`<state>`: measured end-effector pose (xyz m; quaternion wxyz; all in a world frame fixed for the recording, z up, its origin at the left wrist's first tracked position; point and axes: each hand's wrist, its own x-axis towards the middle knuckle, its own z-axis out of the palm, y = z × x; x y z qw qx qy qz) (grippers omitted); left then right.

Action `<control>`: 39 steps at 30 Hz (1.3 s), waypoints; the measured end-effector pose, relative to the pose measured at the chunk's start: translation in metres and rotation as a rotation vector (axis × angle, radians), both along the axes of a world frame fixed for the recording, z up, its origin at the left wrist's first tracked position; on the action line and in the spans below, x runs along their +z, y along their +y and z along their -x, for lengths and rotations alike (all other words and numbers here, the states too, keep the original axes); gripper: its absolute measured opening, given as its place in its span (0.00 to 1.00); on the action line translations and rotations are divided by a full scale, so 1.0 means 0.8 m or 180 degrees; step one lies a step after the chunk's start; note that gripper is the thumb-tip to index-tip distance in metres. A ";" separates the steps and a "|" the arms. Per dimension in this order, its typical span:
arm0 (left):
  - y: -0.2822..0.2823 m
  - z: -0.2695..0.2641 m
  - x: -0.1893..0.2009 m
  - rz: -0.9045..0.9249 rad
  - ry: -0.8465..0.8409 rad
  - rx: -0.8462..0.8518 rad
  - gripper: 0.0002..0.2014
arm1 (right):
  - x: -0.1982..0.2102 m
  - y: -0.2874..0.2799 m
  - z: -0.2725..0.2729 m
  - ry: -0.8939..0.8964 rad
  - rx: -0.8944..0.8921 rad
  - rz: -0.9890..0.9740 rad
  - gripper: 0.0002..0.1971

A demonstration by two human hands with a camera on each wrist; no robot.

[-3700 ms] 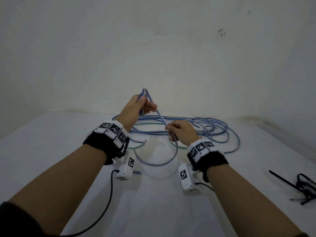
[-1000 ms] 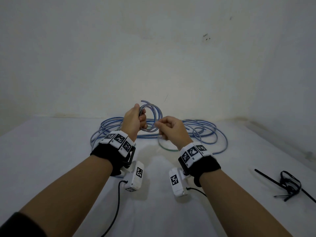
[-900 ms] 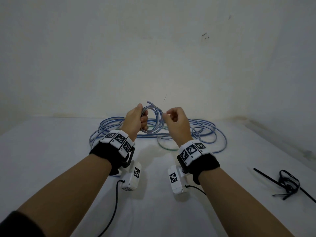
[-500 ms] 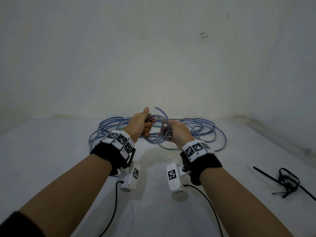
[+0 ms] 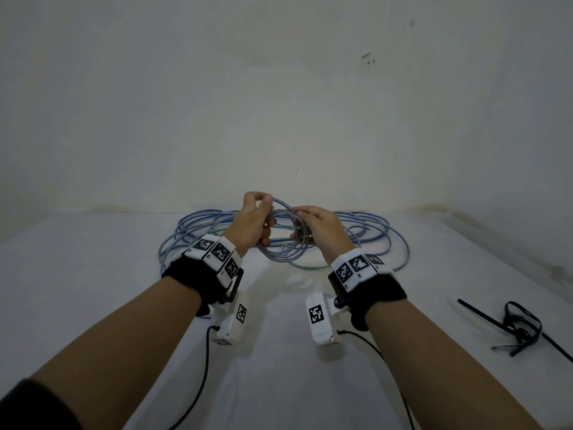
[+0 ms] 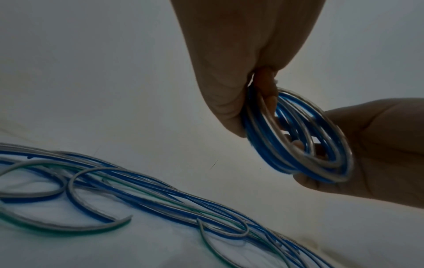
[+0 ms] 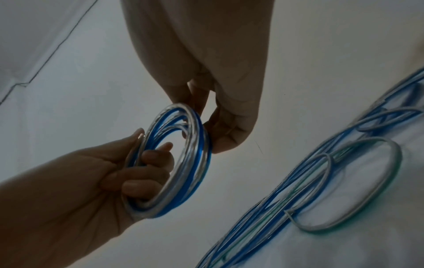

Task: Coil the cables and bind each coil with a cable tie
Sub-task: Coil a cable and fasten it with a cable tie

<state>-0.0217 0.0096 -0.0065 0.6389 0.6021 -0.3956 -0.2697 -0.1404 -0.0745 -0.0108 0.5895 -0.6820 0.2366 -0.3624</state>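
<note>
- Ties (image 5: 516,327) lie unmoved near the table's (image 5: 93,305) right edge.
- Left hand (image 5: 251,225) still grips the coil (image 5: 285,240), thumb now pinching its top.
- Right hand (image 5: 322,231) has closed round the coil's right side, held above the table.
- Loose cables (image 5: 381,240) stay heaped by the far edge.

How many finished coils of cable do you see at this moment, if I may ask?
1: the blue-and-clear coil, held above the table between left hand and right hand. The cables behind lie loose; any coil there is hidden.

Our right hand (image 7: 206,81) pinches the blue coil (image 7: 174,163); our left hand (image 7: 96,181) grips its other side. Loose cables (image 7: 344,172) lie on the surface (image 7: 344,250).
</note>
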 end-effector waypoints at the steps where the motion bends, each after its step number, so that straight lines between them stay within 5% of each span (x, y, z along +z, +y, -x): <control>1: -0.001 0.001 0.000 0.0041 -0.0014 -0.0023 0.09 | 0.000 -0.002 0.001 0.0041 0.0002 0.0034 0.11; 11: -0.018 0.007 -0.005 -0.0238 -0.0454 0.0006 0.15 | -0.003 -0.005 0.010 0.0047 0.0176 0.0440 0.08; 15: -0.020 0.013 -0.007 -0.0162 -0.0161 -0.0109 0.14 | -0.009 -0.010 0.008 -0.0045 -0.0095 0.0736 0.01; 18: -0.016 0.017 -0.009 -0.0101 0.0191 -0.0394 0.11 | -0.012 -0.015 0.009 -0.0072 -0.0224 0.0703 0.02; 25: -0.016 0.018 -0.003 -0.0233 -0.0122 -0.0194 0.09 | -0.013 -0.007 0.010 -0.0125 0.0068 0.0401 0.04; 32: -0.010 0.019 0.002 -0.0181 0.0336 -0.0448 0.07 | -0.010 -0.011 0.011 -0.0352 -0.0060 0.0409 0.04; 39: -0.018 0.036 0.013 -0.0260 0.0180 -0.0683 0.10 | -0.006 -0.022 0.020 -0.0714 -0.0390 0.0176 0.05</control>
